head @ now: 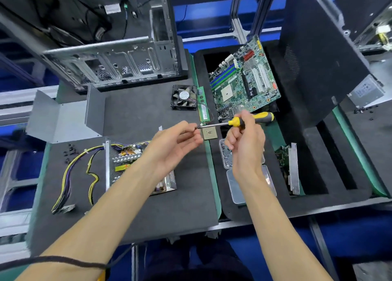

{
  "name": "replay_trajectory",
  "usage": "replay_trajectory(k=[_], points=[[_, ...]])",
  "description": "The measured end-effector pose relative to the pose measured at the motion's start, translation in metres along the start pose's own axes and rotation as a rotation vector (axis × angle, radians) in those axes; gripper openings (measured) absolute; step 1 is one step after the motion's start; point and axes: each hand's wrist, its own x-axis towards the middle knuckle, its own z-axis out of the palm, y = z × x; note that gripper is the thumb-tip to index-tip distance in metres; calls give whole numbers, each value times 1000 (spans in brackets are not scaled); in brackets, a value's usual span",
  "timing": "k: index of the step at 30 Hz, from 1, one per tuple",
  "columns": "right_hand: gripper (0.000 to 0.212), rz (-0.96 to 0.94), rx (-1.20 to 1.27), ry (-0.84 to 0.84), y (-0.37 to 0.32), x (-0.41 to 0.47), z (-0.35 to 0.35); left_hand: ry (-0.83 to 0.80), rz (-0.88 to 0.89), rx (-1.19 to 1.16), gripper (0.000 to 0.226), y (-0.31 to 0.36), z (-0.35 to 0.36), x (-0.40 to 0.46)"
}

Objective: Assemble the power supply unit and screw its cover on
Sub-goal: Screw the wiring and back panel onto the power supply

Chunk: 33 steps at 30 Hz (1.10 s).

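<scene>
Nearest to me, both forearms reach out over the dark foam mat on the desk (148, 217). Under the left forearm lies the open power supply unit (118, 164), its circuit board and heat sinks bare, with its yellow and purple cable bundle (70, 174) trailing off to the left side of the mat. Above it the left hand (176, 140) has thumb and forefinger pinched on what looks like a small dark screw (196, 127), held right at the tip of the screwdriver (239, 122). The right hand (244, 140) is curled around the yellow-and-black handle, keeping the shaft roughly level. Just beyond the unit, the grey metal cover (63, 119) sits apart on the mat, not yet fitted, and a scatter of loose screws (70, 151) lies by the cables. Further out are a small fan (184, 98), a memory stick (203, 106), a motherboard (246, 79) in the foam tray and an empty computer case (118, 64) at the back. My guess is that the screw is being seated on the driver tip. If it does not hold there, it could drop as the tool swings over and fall into the exposed board, where it would be awkward to fish out. The cover may also pinch the cables if they are not tucked in first.
</scene>
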Motion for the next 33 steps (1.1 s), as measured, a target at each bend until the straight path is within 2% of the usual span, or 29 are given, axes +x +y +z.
replay_trajectory(k=[3, 6, 9, 12, 16, 18, 20, 23, 26, 29, 31, 33], points=[[26, -33, -16, -61, 5, -8, 20, 2, 103, 49, 7, 13, -18, -9], [27, -50, -25, -110, 10, -16, 38, -30, 185, 128, 13, 29, -38, -14], [26, -43, 0, -153, 15, -23, 55, -79, 179, 163, 19, 43, -57, -18], [26, -22, 21, -178, 22, -30, 68, -108, 190, 183, 12, 53, -74, -20], [27, -30, -7, -205, 30, -34, 81, -128, 229, 331, 18, 61, -91, -20], [27, -56, -35, -209, 31, -34, 85, -80, 256, 430, 22, 66, -101, -18], [26, -98, -87, -202, 32, -33, 88, 48, 391, 673, 16, 68, -114, -14], [26, -173, -236, -208, 36, -30, 92, 211, 668, 1321, 12, 69, -132, -8], [23, -247, -397, -232, 43, -27, 96, 152, 622, 1761, 32, 64, -141, -2], [24, -321, -564, -264, 50, -30, 101, 95, 565, 1988, 39, 55, -148, 4], [34, -387, -652, -258, 55, -31, 105, 64, 580, 2009, 43, 51, -154, 4], [36, -441, -720, -266, 60, -31, 108, 44, 589, 2019, 48, 49, -160, 5]])
